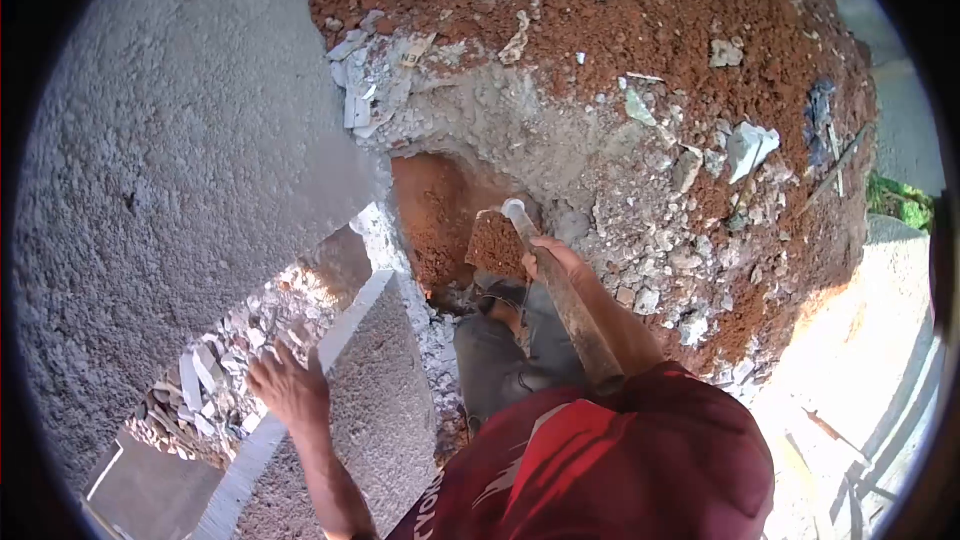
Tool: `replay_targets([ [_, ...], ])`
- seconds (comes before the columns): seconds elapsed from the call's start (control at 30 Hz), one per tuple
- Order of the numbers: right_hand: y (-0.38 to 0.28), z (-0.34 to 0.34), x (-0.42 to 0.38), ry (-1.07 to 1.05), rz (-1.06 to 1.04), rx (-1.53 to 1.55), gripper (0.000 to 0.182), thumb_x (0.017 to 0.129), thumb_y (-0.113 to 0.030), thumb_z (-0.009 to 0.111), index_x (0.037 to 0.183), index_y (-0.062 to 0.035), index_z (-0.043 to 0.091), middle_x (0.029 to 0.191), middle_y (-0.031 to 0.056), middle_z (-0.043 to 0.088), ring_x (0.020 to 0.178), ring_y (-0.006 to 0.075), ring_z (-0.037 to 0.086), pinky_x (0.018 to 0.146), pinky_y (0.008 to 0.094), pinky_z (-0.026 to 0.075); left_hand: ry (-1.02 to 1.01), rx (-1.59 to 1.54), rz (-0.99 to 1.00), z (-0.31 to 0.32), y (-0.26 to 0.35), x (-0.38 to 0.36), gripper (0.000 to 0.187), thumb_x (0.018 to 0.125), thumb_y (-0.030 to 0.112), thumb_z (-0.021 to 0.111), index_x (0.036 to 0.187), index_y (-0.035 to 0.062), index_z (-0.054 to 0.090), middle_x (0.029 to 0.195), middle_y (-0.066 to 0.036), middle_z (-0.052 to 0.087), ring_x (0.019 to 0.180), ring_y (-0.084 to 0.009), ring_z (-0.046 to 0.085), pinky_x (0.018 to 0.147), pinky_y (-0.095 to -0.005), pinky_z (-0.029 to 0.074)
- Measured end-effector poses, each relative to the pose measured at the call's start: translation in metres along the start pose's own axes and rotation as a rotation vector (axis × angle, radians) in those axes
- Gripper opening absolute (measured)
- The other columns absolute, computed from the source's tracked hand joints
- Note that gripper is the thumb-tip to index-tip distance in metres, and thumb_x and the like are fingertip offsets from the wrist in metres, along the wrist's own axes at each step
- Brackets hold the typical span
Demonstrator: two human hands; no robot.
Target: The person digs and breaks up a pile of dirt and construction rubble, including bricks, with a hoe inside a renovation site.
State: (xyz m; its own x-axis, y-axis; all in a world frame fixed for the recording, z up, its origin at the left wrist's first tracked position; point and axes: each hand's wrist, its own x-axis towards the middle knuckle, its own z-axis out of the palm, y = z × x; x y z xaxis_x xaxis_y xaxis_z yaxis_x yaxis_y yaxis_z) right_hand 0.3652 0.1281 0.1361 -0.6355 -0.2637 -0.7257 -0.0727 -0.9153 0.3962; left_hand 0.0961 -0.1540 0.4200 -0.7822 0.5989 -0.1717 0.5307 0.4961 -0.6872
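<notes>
My right hand is wrapped around the wooden handle of a hoe, close to its head. Red soil covers the hoe's blade, which lies inside a dug hole in front of my legs. The upper end of the handle runs back under my right arm. Off to the left, my left hand is open and holds nothing, its fingers spread by the edge of a rough grey wall. From this view the hand overlaps the rubble beyond that edge.
A mound of red soil and broken rubble rises ahead and to the right. Another rough grey wall fills the left side. Broken masonry pieces lie in the gap between the walls. Plastic scraps stick out of the mound.
</notes>
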Motion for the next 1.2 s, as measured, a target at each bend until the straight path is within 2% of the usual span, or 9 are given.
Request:
replay_targets([
  [0.03,0.0,-0.004,-0.029,-0.053,-0.095,0.022,0.02,0.087,-0.019,0.057,0.094,-0.0038,0.046,0.077,0.0097,0.051,0.062,0.0165,0.054,0.052,0.0279,0.047,-0.487,-0.033,-0.084,-0.038,-0.016,0.018,0.07,0.085,0.054,0.048,0.131,0.0003,0.041,0.121,-0.021,0.053,0.114,-0.0349,0.047,0.099,-0.0491,0.029],
  [0.17,0.011,-0.025,-0.149,-0.173,-0.421,0.102,0.02,0.087,-0.02,0.056,0.096,-0.0053,0.046,0.08,0.0088,0.051,0.063,0.0146,0.052,0.053,0.0248,0.047,-0.779,-0.038,-0.053,0.024,-0.065,0.024,0.069,0.076,0.057,0.056,0.12,0.0039,0.048,0.119,-0.016,0.057,0.107,-0.0328,0.055,0.092,-0.046,0.039],
  [0.27,0.011,-0.064,-0.221,-0.358,-0.549,0.343,0.019,0.089,-0.021,0.053,0.097,-0.006,0.046,0.081,0.008,0.049,0.064,0.0149,0.051,0.054,0.0252,0.047,-0.816,-0.102,0.035,0.114,-0.097,0.014,0.086,0.073,0.064,0.054,0.133,0.0043,0.04,0.124,-0.019,0.053,0.115,-0.0352,0.051,0.097,-0.0422,0.039],
  [0.6,0.026,-0.153,-0.474,-0.537,-1.346,0.46,0.023,0.09,-0.018,0.048,0.1,0.0014,0.04,0.079,0.0092,0.05,0.064,0.0148,0.053,0.058,0.0276,0.051,-0.763,-0.074,0.034,0.106,-0.093,0.016,0.089,0.067,0.069,0.056,0.127,0.0039,0.047,0.121,-0.02,0.055,0.115,-0.0352,0.051,0.096,-0.0418,0.04],
  [0.77,0.011,-0.196,-0.533,-0.199,-1.609,0.481,0.016,0.086,-0.015,0.052,0.088,0.0004,0.047,0.07,0.0089,0.051,0.059,0.0162,0.054,0.055,0.026,0.05,-0.79,-0.077,0.004,0.098,-0.09,0.014,0.091,0.064,0.071,0.057,0.124,0.0036,0.05,0.12,-0.021,0.055,0.114,-0.0351,0.051,0.095,-0.0416,0.04],
  [0.83,-0.01,-0.218,-0.532,0.51,-1.94,0.343,0.017,0.082,-0.014,0.054,0.089,-0.0012,0.046,0.067,0.0098,0.052,0.055,0.0193,0.054,0.05,0.0336,0.05,-0.817,-0.091,-0.013,0.096,-0.09,0.012,0.092,0.063,0.072,0.058,0.123,0.0035,0.051,0.119,-0.021,0.056,0.114,-0.0351,0.051,0.095,-0.0415,0.04],
  [0.93,-0.041,-0.225,-0.537,0.644,-2.282,0.419,0.017,0.079,-0.008,0.057,0.09,0.0,0.047,0.062,0.011,0.053,0.053,0.0216,0.056,0.047,0.0349,0.05,-0.87,-0.113,-0.068,0.094,-0.09,0.009,0.093,0.061,0.074,0.058,0.122,0.0033,0.053,0.119,-0.022,0.056,0.114,-0.0351,0.051,0.095,-0.0414,0.041],
  [1.13,-0.062,-0.231,-0.594,1.391,-2.55,0.341,0.06,0.071,0.0,0.065,0.121,0.0089,0.034,0.085,0.0194,0.058,0.058,0.0242,0.057,0.048,0.036,0.052,-0.918,-0.154,-0.123,0.097,-0.095,0.003,0.094,0.058,0.076,0.059,0.118,0.0027,0.057,0.117,-0.022,0.057,0.114,-0.0348,0.052,0.094,-0.0413,0.041],
  [1.2,-0.047,-0.181,-0.594,1.318,-2.478,0.553,0.072,0.069,-0.006,0.068,0.13,0.0068,0.032,0.101,0.0211,0.056,0.063,0.0258,0.057,0.053,0.0352,0.052,-0.912,-0.205,-0.096,0.101,-0.096,0.002,0.094,0.057,0.076,0.059,0.115,0.0023,0.058,0.116,-0.022,0.058,0.114,-0.0345,0.052,0.094,-0.0414,0.041],
])
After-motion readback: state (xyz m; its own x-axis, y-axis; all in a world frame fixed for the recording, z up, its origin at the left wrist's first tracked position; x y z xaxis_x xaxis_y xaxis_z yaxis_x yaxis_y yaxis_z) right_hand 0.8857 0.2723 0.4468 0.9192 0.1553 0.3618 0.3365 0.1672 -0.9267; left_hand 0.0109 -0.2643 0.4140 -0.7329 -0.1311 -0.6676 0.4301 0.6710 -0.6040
